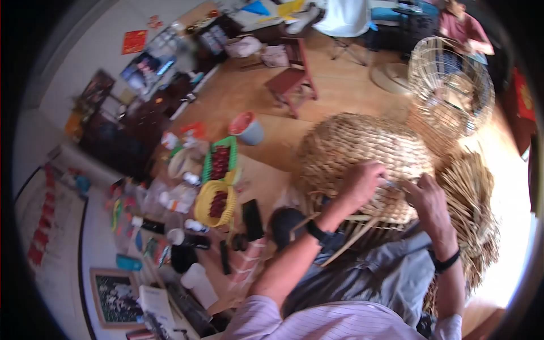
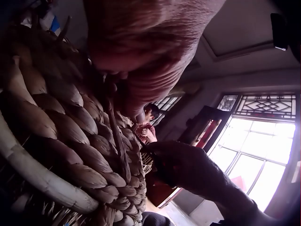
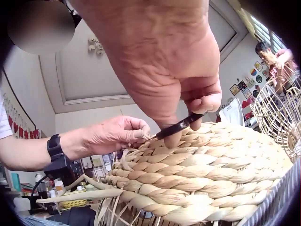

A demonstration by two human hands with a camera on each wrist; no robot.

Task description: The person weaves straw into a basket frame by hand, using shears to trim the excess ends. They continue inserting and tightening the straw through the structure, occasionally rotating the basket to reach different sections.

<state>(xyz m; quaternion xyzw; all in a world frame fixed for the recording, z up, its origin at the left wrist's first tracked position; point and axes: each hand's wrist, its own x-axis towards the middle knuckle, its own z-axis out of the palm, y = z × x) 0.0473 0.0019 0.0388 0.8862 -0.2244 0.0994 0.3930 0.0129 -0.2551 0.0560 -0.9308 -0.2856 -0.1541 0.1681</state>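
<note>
A large woven basket [image 1: 362, 153], covered in thick braided rows of dry straw-coloured leaf, lies across the person's lap. The left hand [image 1: 362, 184] is over its near side and pinches a thin strand [image 2: 114, 136] between thumb and fingertips, close to the braids. Opposite it, the right hand [image 1: 428, 201] grips a slim black tool [image 3: 181, 126], whose tip points at the left fingertips; I cannot tell its kind. Along the lower rim, bare stakes [image 3: 113, 209] and a loose flat strip [image 1: 351, 241] stick out.
A bundle of dry leaves [image 1: 470, 209] lies right of the basket. To the left, a cluttered table holds a yellow basket [image 1: 199, 207], a green basket [image 1: 208, 170] and a phone [image 1: 253, 220]. Further off are a bucket [image 1: 249, 133], a chair [image 1: 286, 82] and a person [image 1: 464, 28] beside an open wicker frame [image 1: 416, 68].
</note>
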